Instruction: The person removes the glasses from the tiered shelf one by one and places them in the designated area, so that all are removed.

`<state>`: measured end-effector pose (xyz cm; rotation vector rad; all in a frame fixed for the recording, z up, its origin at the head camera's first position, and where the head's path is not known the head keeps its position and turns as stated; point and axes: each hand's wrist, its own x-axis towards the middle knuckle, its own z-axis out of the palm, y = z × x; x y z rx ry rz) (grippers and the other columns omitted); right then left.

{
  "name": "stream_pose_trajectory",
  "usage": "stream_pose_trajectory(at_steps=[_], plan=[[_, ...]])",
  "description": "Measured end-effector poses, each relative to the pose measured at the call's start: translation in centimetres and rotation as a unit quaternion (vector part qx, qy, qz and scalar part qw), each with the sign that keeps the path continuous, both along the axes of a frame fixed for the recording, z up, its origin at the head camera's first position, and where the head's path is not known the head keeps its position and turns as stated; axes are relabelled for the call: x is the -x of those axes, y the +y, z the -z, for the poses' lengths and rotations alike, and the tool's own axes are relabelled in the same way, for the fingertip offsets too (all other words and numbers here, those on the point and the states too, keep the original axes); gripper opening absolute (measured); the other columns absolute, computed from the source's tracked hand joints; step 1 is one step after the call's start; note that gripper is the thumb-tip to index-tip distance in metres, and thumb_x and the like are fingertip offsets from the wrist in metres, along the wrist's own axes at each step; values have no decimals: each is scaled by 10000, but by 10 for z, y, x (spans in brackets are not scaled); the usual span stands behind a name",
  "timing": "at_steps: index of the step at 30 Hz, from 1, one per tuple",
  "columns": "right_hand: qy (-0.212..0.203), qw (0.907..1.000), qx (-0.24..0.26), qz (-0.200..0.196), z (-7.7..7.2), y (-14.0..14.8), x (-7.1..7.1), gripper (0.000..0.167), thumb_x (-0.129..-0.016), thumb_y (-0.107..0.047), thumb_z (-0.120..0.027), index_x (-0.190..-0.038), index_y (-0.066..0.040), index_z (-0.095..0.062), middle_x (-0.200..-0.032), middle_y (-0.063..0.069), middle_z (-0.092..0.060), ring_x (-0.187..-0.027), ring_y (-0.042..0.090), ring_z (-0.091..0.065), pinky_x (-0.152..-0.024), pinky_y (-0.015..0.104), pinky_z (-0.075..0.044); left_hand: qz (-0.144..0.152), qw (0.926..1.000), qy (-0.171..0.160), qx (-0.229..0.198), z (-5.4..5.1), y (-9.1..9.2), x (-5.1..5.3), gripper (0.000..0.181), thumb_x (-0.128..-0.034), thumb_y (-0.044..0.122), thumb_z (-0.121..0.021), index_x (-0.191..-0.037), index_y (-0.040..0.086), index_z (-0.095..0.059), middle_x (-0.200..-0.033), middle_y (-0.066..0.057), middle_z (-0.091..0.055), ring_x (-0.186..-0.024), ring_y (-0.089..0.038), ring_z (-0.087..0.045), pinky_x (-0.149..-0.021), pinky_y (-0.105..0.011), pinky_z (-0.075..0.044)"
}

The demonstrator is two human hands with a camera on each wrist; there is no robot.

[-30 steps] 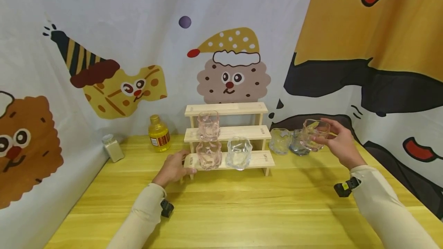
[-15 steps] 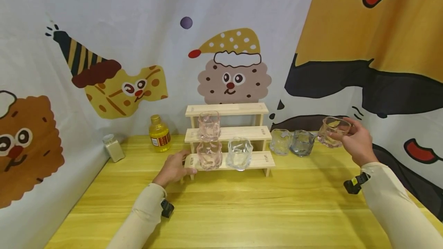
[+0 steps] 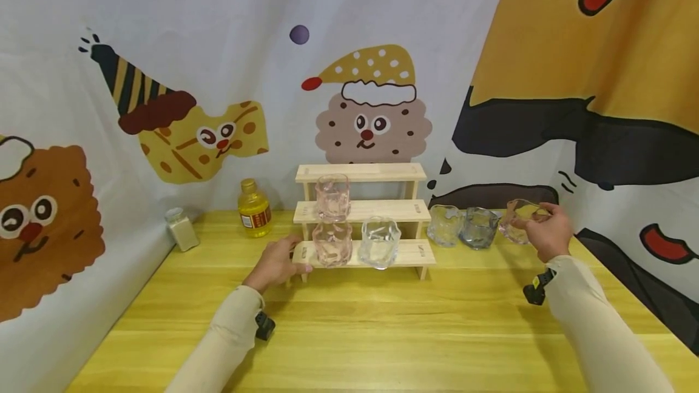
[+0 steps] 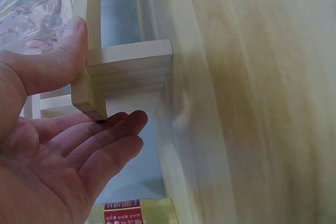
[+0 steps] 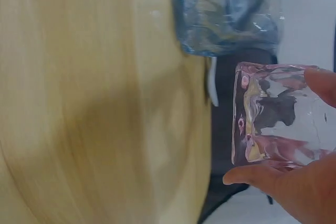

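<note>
At ten o'clock from the person, a small squarish jar (image 3: 184,234) with pale filling stands on the yellow table (image 3: 349,332), whose surface has long wavy wood grain. Just right of it, at eleven o'clock, is a see-through yellow bottle (image 3: 254,211), round in its body, with a red and white label.

Next comes the left hand (image 3: 273,264). Its grip is narrow: the thumb lies against the end of the lowest board of the shelf (image 3: 395,210), and the fingers, nearly straight, are on the other side of this end. The shelf stands at twelve o'clock, made of pale smooth wood, in three steps with flat boards. On its middle step, toward the left, is an upper pink glass (image 3: 333,199); on its lowest step are a lower pink glass (image 3: 333,246) and, right of it, a clear glass (image 3: 379,242). All have thick, wavy walls.

Toward one o'clock, another clear glass (image 3: 445,226) stands on the table, close beside a blue-grey glass (image 3: 479,229) with uneven, rippled sides.

Between one and two o'clock, the right hand (image 3: 548,234) holds a pale pink glass (image 3: 512,224) between thumb and fingers, opened about as wide as the glass. Whether its base touches the table, I cannot tell.
</note>
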<state>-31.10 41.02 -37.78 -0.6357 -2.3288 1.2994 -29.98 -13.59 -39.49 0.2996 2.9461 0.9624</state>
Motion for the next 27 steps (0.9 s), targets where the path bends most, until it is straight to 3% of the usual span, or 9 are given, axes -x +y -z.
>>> stream_pose_trajectory(at_steps=[4,8,13,16,24,27], plan=[[-111,9995,291,69,8,-4,6,865,-910,-267,-729,-1582,-51,-229,-1500,259,-449,-1217,386,-504,-887,496,-516,-19,10000,16,24,1,-1,0,660,-836,252,-834,-1391,40,-548,-1343,-205,-635,-1244,-405,-582,-1025,-536,-504],[-158,9978,595,256,13,-9,8,886,-899,-288,-742,-1593,-91,-228,-1496,208,-442,-1188,333,-514,-868,450,-515,23,10000,64,53,0,0,-1,665,-831,248,-837,-1388,30,-548,-1336,-212,-638,-1237,-409,-588,-1017,-534,-509],[-98,9939,999,453,18,-14,8,910,-887,-297,-755,-1606,-125,-224,-1513,196,-427,-1388,375,-381,-1054,537,-461,49,10000,49,49,-2,1,-1,664,-836,250,-834,-1391,28,-545,-1347,-213,-632,-1250,-410,-580,-1027,-535,-505],[-64,9909,1229,554,21,-15,9,911,-878,-286,-765,-1602,-137,-234,-1462,169,-458,-1456,373,-291,-1092,540,-436,53,10000,40,59,-3,1,0,667,-837,256,-833,-1395,33,-544,-1352,-208,-630,-1252,-417,-570,-1029,-544,-498],[37,9894,1343,552,26,-18,15,898,-874,-226,-771,-1601,-173,-247,-1507,168,-448,-1486,355,-221,-1119,521,-412,54,10000,-2,83,-2,-1,0,675,-840,264,-829,-1406,40,-538,-1365,-210,-622,-1264,-420,-560,-1037,-548,-490],[4,9909,1224,562,28,-18,14,892,-875,-223,-774,-1599,-185,-254,-1424,135,-510,-1466,347,-246,-968,449,-494,71,9999,-16,95,-2,0,0,679,-841,263,-828,-1409,34,-534,-1367,-213,-620,-1264,-420,-562,-1036,-548,-492]])
